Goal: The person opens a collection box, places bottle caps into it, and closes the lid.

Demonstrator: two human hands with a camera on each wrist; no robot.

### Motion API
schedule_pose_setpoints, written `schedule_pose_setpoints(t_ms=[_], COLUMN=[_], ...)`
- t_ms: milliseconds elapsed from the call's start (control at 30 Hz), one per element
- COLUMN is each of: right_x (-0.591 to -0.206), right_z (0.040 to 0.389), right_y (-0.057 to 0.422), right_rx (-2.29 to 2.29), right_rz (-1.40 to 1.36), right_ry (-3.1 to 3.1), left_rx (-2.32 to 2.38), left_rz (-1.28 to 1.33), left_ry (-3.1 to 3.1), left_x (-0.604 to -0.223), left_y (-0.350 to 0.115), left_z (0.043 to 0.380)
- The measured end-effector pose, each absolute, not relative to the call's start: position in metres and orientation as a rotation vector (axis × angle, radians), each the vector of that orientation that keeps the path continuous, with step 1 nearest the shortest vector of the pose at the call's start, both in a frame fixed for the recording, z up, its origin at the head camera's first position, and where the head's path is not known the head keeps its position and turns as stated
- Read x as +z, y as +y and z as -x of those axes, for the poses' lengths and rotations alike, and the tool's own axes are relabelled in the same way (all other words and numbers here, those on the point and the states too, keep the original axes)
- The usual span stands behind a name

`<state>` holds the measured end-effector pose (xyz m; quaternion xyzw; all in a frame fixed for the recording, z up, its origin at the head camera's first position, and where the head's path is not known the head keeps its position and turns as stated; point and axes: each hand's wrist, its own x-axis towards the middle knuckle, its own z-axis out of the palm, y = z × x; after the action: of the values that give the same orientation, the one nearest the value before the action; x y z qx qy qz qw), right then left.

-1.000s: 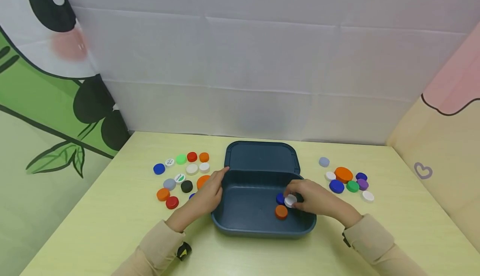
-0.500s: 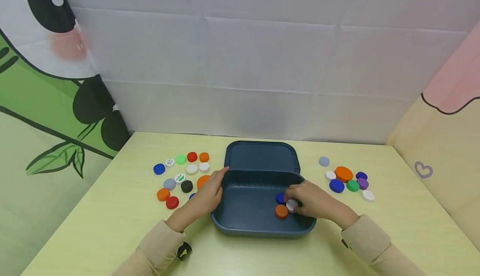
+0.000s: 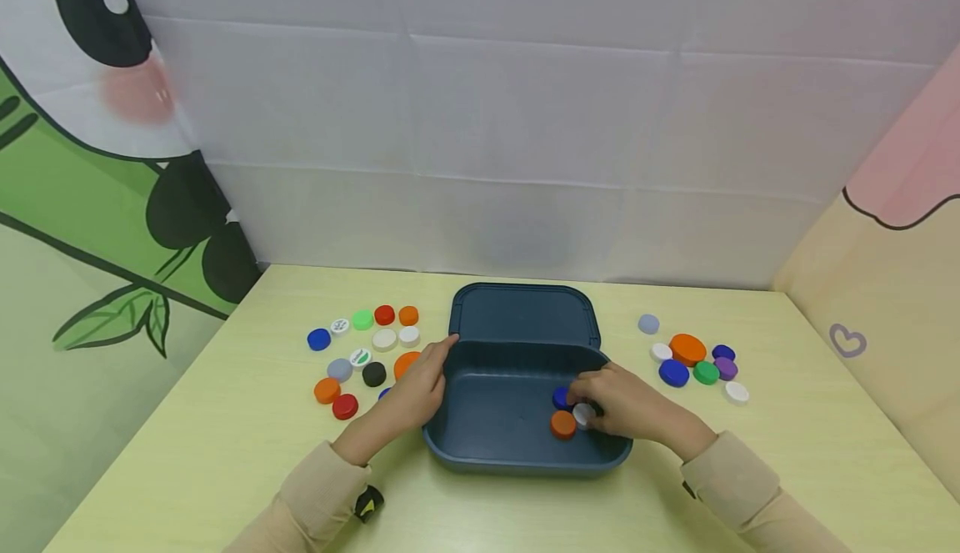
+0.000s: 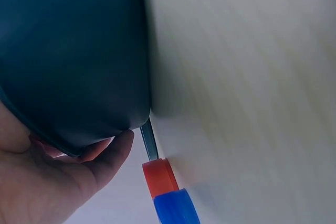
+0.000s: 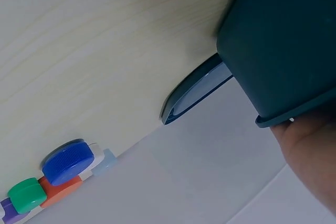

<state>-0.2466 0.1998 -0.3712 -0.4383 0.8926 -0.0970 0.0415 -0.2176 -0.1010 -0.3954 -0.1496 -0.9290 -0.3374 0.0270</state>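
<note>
A pale yellow table [image 3: 517, 515] spreads out before me, with a creased white cloth [image 3: 525, 119] hanging behind it. In the middle sits a dark blue-green plastic box [image 3: 495, 428], and my right hand [image 3: 628, 403] reaches in over its right side. My grip there is narrow: thumb and fingertips pinch a white bottle cap [image 3: 582, 416] low in the box, near the right wall; I can't tell whether it touches the floor. A blue cap [image 3: 561, 398] lies just beside it, by my fingertips, and an orange cap [image 3: 563, 424] is next to it on the left.

My left hand [image 3: 415, 390] rests on the box's left rim, fingers fairly straight. A matching lid [image 3: 525, 313] lies right behind the box. On the table to my left are loose caps, among them a black cap [image 3: 373, 374] and a red cap [image 3: 345, 406]; a bigger orange one [image 3: 406, 362] sits just beside my hand. To my right, a wide orange cap [image 3: 687, 349], a green cap [image 3: 706, 372] and a purple cap [image 3: 725, 368] cluster with others. A cartoon backdrop [image 3: 90, 186] covers the left side; a heart outline [image 3: 847, 342] marks the right.
</note>
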Motion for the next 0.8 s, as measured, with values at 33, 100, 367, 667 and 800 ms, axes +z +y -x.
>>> schedule_pose_setpoints(t_ms=[33,100,367,667,800], right_x=[-0.371,-0.370,-0.365,-0.359,-0.357], right_z=[0.247,0.247,0.249,0.259,0.265], right_y=[0.200,0.200,0.203,0.216,0.227], right_rx=[-0.317,-0.382,-0.664,-0.918,-1.032], right_rz=[1.322,1.264,1.163,1.183,1.168], right_ry=[2.724,2.702,2.681,2.719,2.746], left_rx=[-1.043,-1.044,-1.028,-1.039,-1.047], left_rz=[0.462,0.464,0.456,0.452,0.450], left_ry=[-2.869,-2.868,-2.875,-2.875,-2.875], left_x=[-0.395,-0.395,-0.395,-0.394,-0.394], left_y=[-0.101,-0.101,-0.101,-0.100,-0.100], left_z=[0.217,0.217,0.217,0.216,0.216])
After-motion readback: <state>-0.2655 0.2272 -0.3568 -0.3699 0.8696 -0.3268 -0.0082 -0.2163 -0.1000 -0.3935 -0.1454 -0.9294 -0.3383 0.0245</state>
